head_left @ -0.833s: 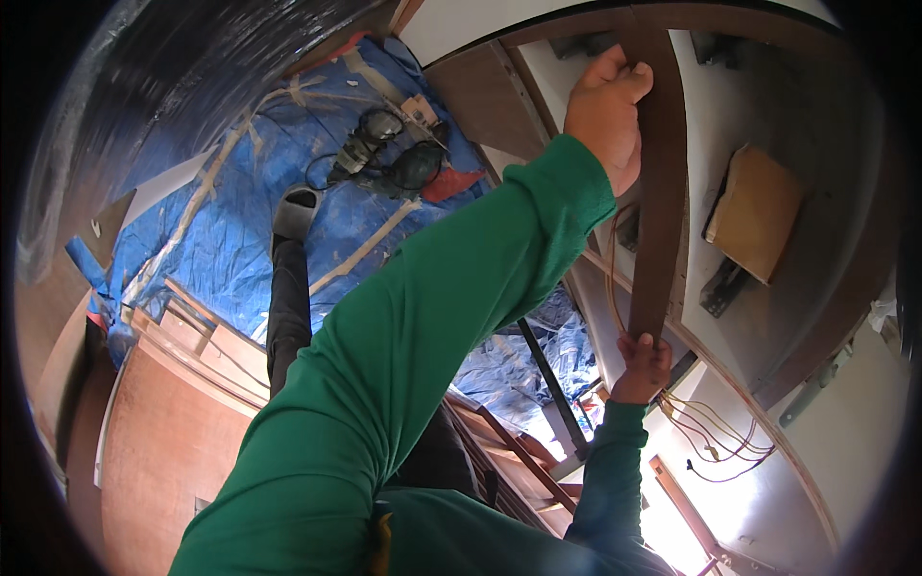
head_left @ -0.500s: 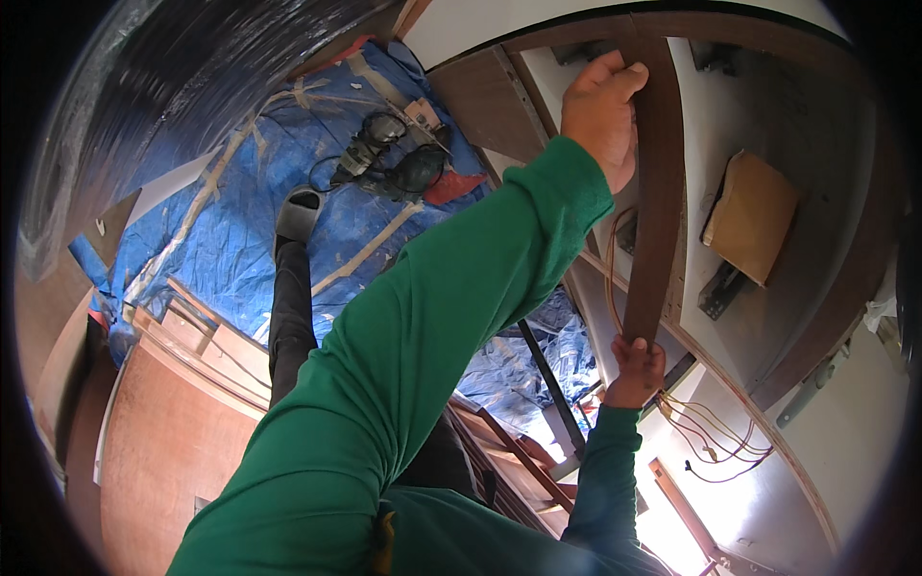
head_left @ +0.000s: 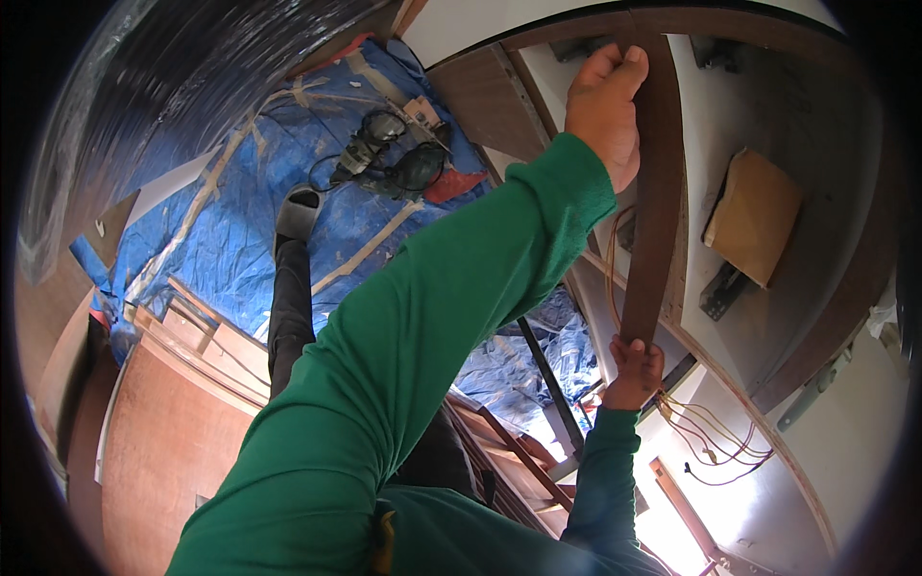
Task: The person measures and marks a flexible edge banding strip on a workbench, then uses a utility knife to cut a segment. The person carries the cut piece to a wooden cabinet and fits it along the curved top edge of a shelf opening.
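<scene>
A long dark-brown wood strip [head_left: 655,202] stands against the front of a cabinet frame. Near its upper end, my left hand [head_left: 605,113] is closed on the strip's left edge, thumb over the face; the other fingertips are partly hidden. Lower down, my right hand [head_left: 636,374] grips the bottom end, with its fingertips folded over the face. The strip covers part of the cabinet opening behind it. Thin yellow and red wires [head_left: 711,432] hang beside my right hand.
A brown cardboard piece [head_left: 752,216] and a black metal slide rest inside the cabinet [head_left: 816,106]. On the blue tarp [head_left: 240,230] lie power tools [head_left: 384,158] with a cord. Wooden panels [head_left: 178,451] stand at lower left; plastic-wrapped stuff [head_left: 173,115] is at upper left.
My left hand has shifted very slightly, its thumb a little higher on the strip. My right hand stays in the same place.
</scene>
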### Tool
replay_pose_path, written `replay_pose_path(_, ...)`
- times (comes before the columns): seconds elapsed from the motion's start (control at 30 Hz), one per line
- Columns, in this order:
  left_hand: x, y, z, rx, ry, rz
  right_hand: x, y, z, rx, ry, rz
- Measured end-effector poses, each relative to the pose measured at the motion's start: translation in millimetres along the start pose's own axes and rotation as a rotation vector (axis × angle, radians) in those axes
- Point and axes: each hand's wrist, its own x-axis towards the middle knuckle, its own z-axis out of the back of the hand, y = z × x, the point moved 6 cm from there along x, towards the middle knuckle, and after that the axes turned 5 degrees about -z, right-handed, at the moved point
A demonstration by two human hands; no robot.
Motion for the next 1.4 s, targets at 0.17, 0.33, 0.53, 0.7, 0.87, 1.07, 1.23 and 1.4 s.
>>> replay_pose_path(0.17,-4,0,0,-0.041,-0.038,0.036,1,0,-2,-0.003,0.002,-0.015)
replay_pose_path(0.33,3,3,2,-0.057,-0.01,0.019,5,3,-6,-0.025,0.007,-0.022)
replay_pose_path(0.53,5,9,4,-0.073,-0.038,0.044,9,2,-7,-0.008,0.0,-0.04)
replay_pose_path(0.7,6,4,3,-0.007,-0.05,0.047,10,6,-3,-0.003,0.005,-0.028)
replay_pose_path(0.87,3,-1,3,0.041,-0.05,0.056,8,10,1,0.011,-0.066,0.043)
replay_pose_path(1.07,2,3,-1,0.028,-0.038,0.016,8,15,4,0.125,-0.165,0.078)
replay_pose_path(1.23,16,12,9,0.049,-0.004,0.051,4,18,4,0.146,-0.156,0.044)
replay_pose_path(1.4,21,13,18,0.001,0.065,0.107,1,13,2,0.19,-0.138,0.064)
